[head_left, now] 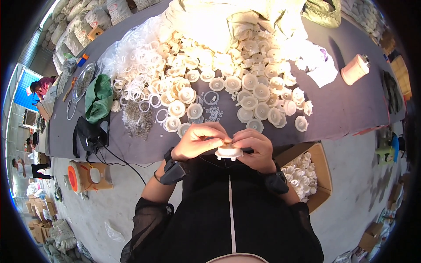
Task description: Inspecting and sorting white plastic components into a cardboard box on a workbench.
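Observation:
Close in front of my body, at the table's near edge, both hands meet over a round white plastic cap (229,152) with small tabs along its lower rim. The fingertips of my left hand (202,141) pinch at its top. My right hand (256,149) grips its right side, with thumb and forefinger also at the top. Whatever small part sits between the fingertips is too hidden to name. Beyond my hands lie a heap of similar cream caps (250,81), a pile of white rings (140,74), small metal springs (137,120) and tiny white washers (213,114).
A cardboard box (322,175) of white parts stands below the table at my right. On the grey tablecloth (324,118) are a pink bottle (355,70), a green bag (98,98), a metal tray (84,82) and a black device (90,130) with a cable. An orange-and-tan stool (90,176) stands at left.

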Motion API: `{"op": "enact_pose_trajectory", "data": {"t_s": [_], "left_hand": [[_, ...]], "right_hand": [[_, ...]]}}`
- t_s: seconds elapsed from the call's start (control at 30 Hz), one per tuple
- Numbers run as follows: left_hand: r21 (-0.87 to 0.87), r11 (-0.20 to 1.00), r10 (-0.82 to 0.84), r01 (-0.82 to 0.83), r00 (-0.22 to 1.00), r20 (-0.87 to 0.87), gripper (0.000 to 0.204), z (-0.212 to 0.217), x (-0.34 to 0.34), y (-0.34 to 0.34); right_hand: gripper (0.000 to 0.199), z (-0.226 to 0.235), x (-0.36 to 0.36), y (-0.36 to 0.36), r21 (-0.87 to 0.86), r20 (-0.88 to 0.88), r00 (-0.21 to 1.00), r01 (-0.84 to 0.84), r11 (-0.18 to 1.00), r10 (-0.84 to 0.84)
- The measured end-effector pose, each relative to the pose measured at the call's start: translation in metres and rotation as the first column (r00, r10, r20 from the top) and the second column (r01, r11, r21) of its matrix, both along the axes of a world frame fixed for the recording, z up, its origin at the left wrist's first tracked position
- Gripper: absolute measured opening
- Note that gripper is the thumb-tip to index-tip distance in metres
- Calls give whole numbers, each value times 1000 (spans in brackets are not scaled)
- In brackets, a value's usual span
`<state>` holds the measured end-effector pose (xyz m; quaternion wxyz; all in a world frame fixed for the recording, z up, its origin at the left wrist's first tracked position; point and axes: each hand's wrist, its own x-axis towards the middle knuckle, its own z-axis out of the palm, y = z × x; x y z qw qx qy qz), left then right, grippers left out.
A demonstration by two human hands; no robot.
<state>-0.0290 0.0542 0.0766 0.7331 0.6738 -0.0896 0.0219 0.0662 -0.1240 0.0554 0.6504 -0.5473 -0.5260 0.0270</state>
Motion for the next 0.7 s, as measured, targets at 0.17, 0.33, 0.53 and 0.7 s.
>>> {"op": "enact_pose_trajectory", "data": {"t_s": [0.17,0.33,0.53,0.7], "left_hand": [[316,945,13,-81,977,213,40,13,-8,-9],[313,939,61,-144,964,260,42,4,-14,-11],[315,894,166,-317,890,424,41,-11,-17,-20],[317,885,181,-342,878,443,48,-1,-18,-28]], "right_hand": [[23,5,4,-1,2,134,990,35,999,-35],[24,9,1,-2,18,204,977,55,998,-58],[24,9,-5,-2,42,198,976,79,996,-86],[24,9,-4,-3,65,171,984,32,997,-42]]}}
